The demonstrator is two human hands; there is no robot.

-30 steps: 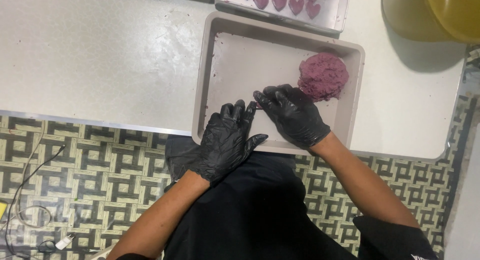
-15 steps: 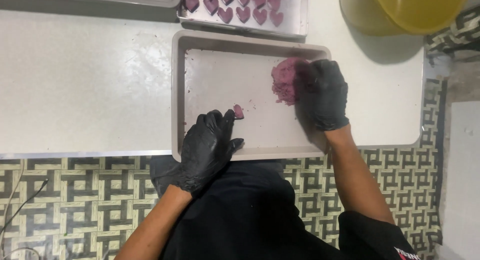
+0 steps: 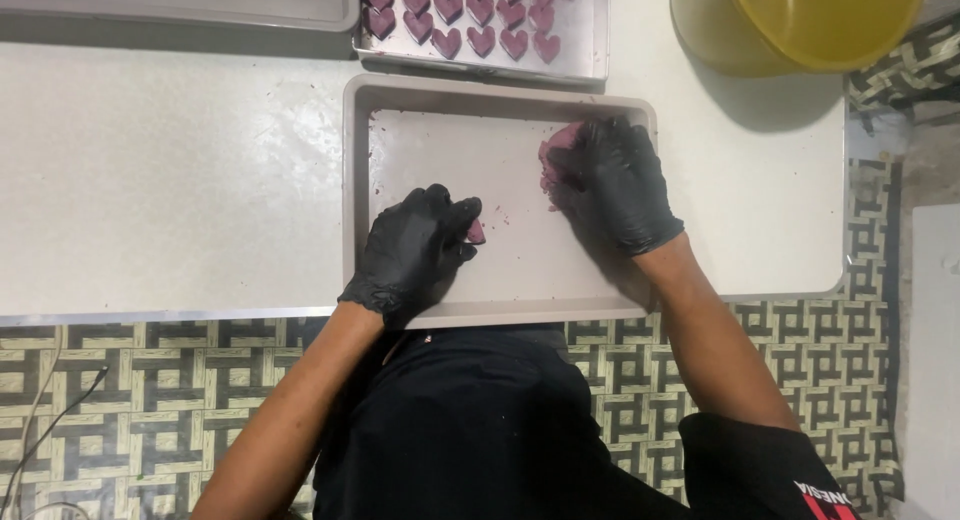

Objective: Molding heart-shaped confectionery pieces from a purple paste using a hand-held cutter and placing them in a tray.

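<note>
Pressing purple dough (image 3: pixel 556 152) under right hand (image 3: pixel 618 185), left hand (image 3: pixel 412 250) fingers pinching small piece (image 3: pixel 476 232), beige tray (image 3: pixel 420 95), white table (image 3: pixel 170 180)

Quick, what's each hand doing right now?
Left hand: closed on a small purple piece.
Right hand: gripping the purple dough lump.

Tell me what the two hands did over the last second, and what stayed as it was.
The right hand left the left hand's side, reached to the far right of the grey tray and closed over the purple dough lump. The left hand stayed near the tray's front edge, holding a small purple piece at its fingertips. The rack of heart-shaped pieces and the yellow bowl kept their places.
</note>
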